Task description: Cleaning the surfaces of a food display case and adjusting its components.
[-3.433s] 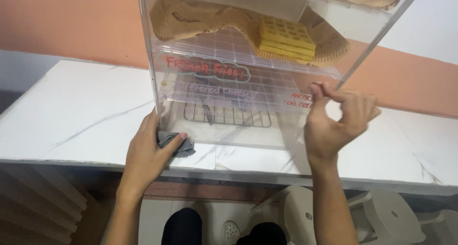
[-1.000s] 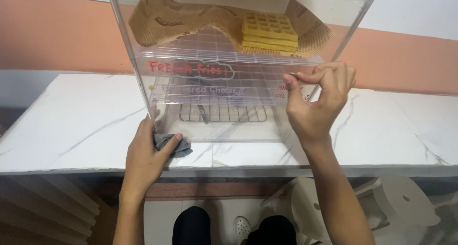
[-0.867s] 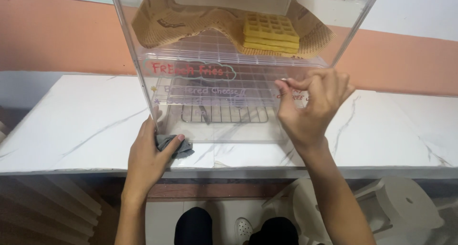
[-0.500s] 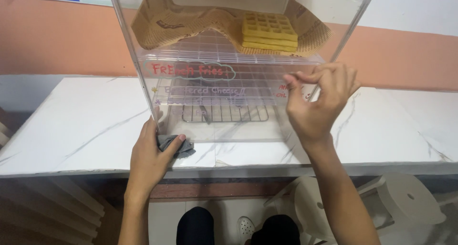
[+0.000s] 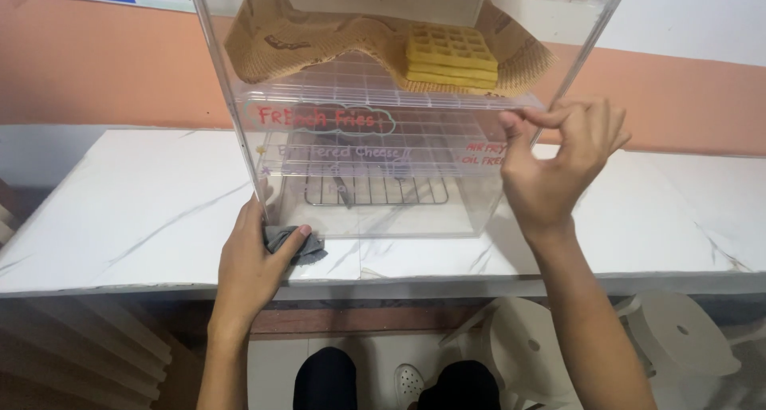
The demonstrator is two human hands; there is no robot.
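Note:
A clear plastic display case [image 5: 375, 195] stands on a white marble counter [image 5: 136, 210]. Its upper shelf holds brown paper [image 5: 319, 39] and a stack of yellow waffles [image 5: 451, 55]; a wire rack [image 5: 375, 188] lies on its floor. My left hand [image 5: 251, 262] presses a grey cloth [image 5: 295, 244] against the case's lower left corner. My right hand [image 5: 558, 167] is raised at the right front edge of the case, thumb and forefinger pinched together at the clear panel.
White plastic stools [image 5: 678, 338] stand under the counter at the right. My dark trousers and a white shoe [image 5: 407, 378] show below. An orange wall band [image 5: 104, 59] runs behind the counter.
My right hand has shifted slightly along the case's right front edge, fingers staying pinched. The left hand and cloth have stayed at the lower left corner.

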